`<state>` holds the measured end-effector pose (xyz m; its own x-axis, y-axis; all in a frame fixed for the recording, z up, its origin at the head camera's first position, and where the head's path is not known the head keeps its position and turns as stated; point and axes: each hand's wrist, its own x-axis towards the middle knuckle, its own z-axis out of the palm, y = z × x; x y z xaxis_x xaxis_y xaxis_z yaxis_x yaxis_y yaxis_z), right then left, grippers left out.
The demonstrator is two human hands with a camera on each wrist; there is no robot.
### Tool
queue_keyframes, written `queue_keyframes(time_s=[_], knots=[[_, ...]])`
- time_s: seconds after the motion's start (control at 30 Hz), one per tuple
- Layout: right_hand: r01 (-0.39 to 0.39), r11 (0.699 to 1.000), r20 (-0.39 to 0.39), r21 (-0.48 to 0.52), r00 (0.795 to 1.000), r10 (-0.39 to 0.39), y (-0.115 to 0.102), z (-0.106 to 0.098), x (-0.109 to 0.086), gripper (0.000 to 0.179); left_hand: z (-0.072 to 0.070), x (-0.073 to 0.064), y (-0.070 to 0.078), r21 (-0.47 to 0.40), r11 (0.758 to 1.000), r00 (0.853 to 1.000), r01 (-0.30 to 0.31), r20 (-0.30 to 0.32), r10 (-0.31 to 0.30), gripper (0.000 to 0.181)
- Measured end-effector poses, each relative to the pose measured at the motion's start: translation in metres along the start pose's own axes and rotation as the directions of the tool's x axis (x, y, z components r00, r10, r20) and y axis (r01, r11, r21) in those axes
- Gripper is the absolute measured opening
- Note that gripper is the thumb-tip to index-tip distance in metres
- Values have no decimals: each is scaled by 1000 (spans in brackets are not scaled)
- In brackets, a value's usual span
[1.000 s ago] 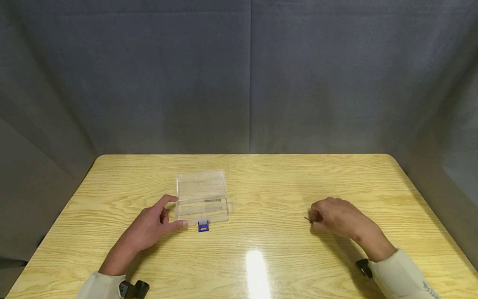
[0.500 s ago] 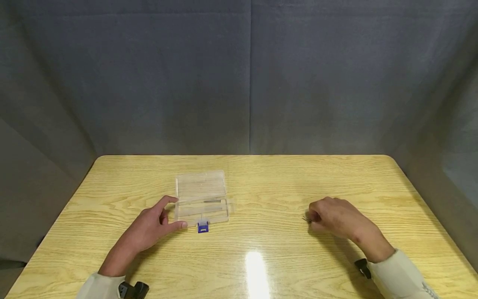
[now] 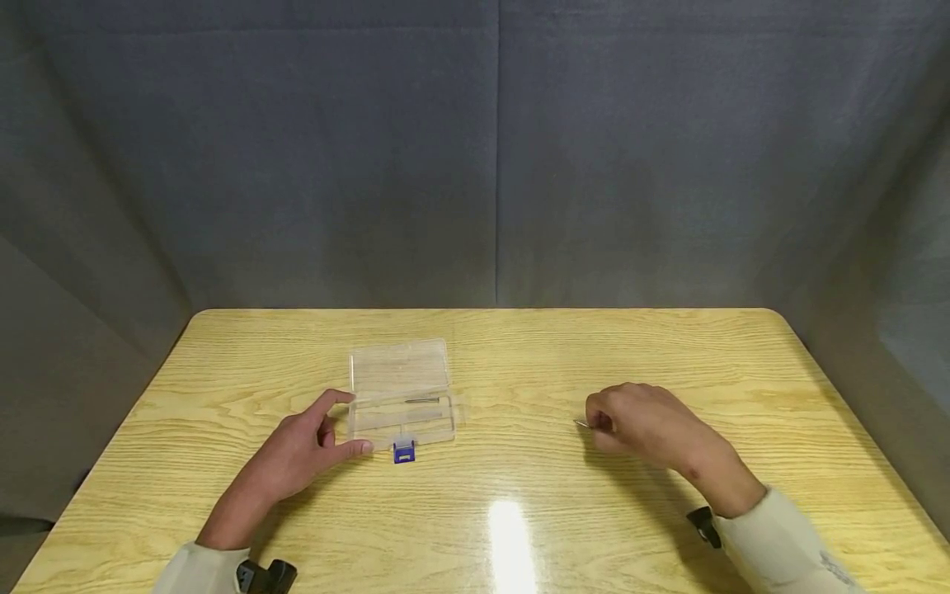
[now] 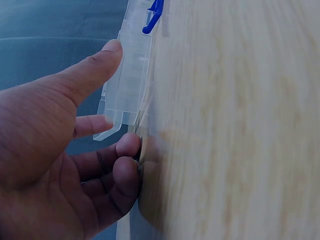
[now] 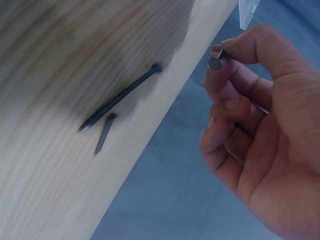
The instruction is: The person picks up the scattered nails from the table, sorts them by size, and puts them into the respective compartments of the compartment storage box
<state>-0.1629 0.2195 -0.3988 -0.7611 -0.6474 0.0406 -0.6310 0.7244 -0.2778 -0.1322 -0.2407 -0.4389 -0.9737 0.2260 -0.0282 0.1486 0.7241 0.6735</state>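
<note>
A clear plastic box (image 3: 352, 425) lies with its lid (image 3: 399, 367) folded back on the table. One blue latch (image 3: 404, 451) hangs from its front side. Inside, a nail (image 3: 422, 400) lies in the back compartment. My left hand (image 3: 297, 452) holds the box's left end, thumb at the front corner and index finger at the back. Further right, my right hand (image 3: 653, 425) pinches a nail (image 5: 216, 61) between thumb and index finger, its point facing the box. A long dark nail (image 5: 122, 97) and a shorter nail (image 5: 105, 134) lie on the table in the right wrist view.
The wooden table (image 3: 519, 355) has rounded far corners. A grey curtain (image 3: 497, 165) stands behind it and along both sides. A bright light reflection (image 3: 512, 544) shows near the front middle.
My right hand has moved left and slightly away from me, with the nail in its fingers. My left hand and the box have stayed where they were.
</note>
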Motion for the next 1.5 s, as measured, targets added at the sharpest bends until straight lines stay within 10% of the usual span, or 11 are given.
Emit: queue_keyframes(time_s=[1.5], knots=[[218, 976, -25, 8, 976, -218, -57, 15, 80, 24, -1, 1, 0, 2, 1000, 1000, 6, 21, -6, 72]])
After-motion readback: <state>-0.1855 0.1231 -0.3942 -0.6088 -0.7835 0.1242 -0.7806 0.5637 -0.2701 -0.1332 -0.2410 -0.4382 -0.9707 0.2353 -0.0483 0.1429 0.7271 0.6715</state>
